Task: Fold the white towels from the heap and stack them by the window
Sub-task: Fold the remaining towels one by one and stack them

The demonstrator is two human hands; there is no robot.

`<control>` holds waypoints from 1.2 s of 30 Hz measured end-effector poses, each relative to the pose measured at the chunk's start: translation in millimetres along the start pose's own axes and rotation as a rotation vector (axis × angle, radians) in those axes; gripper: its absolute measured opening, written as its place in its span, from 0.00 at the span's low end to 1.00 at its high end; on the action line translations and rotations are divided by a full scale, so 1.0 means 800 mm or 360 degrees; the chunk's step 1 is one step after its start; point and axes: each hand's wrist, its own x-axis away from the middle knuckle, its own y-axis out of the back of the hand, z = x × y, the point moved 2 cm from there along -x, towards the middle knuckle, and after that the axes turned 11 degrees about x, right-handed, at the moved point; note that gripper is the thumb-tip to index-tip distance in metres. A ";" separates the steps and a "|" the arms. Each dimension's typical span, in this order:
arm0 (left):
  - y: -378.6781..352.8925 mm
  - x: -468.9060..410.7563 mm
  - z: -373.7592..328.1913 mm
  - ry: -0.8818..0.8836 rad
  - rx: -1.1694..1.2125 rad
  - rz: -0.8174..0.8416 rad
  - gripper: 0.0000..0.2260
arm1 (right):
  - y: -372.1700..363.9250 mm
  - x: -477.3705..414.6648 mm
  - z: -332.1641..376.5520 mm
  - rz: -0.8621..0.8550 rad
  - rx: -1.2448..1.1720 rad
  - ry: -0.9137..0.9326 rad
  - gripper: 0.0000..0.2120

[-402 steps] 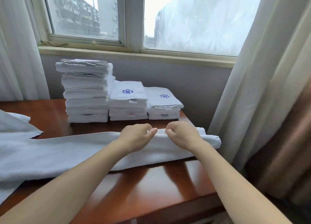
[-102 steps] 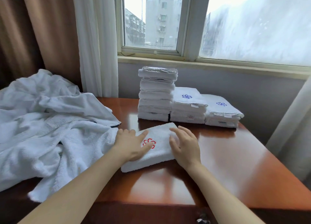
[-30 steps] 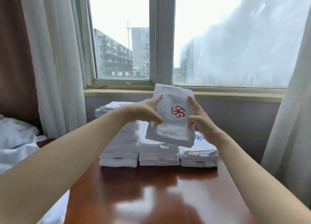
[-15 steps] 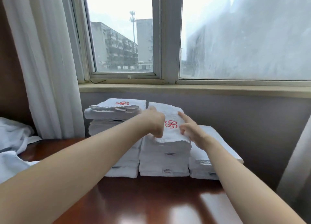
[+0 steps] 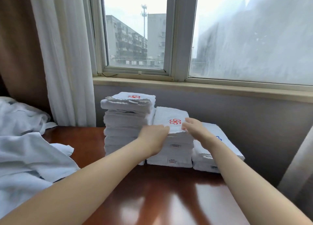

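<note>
**STATUS: FOLDED TOWEL SEATED ON MIDDLE STACK**

**Head view: progress**

1. Three stacks of folded towels stand in a row at the centre of the frame, against the wall under the window [image 5: 135, 38].
   - The tall stack [image 5: 125, 123] is at centre left.
   - The middle stack [image 5: 176, 153] is lower.
   - The low stack [image 5: 203, 157] is at centre right, partly hidden by the right forearm.
2. The red-emblem towel [image 5: 171, 116] lies flat on top of the middle stack. Its edges roughly line up with the towels below it.
3. The left hand [image 5: 153, 136] is against the near left corner of this towel. Its fingers are hidden behind its back, so a pinch cannot be confirmed.
4. The right hand [image 5: 194, 128] has its fingers extended and rests them on the towel's right edge beside the emblem. It clamps nothing.
5. Judgement: this towel's fold-and-place cycle is nearly complete. Only squaring and release appear to remain.
6. The heap [image 5: 25, 153] of unfolded towels fills the left of the frame and spills onto the table [image 5: 160, 191]. A good share of the task is therefore outstanding.

**Changes from earlier frames**

- 3.4 s ago, the towel lay on the table under both palms.
- 1.0 s ago, both hands held it in the air in front of the window.
- 0.5 s ago, it was already on the middle stack, with both hands farther in over its top.
- A blue-emblem towel earlier topped the middle stack. It is now covered.
</note>
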 end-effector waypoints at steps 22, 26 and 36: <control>0.046 0.405 0.135 0.0738 0.0677 -0.0352 0.18 | -0.211 0.268 0.177 0.0231 0.0899 0.1440 0.22; 0.041 0.469 0.174 0.0906 0.0605 -0.0180 0.19 | -0.267 0.297 0.195 0.0400 0.0948 0.1484 0.24; 0.025 0.548 0.266 0.0946 0.0368 -0.0103 0.24 | -0.398 0.317 0.264 0.0469 0.1112 0.1472 0.26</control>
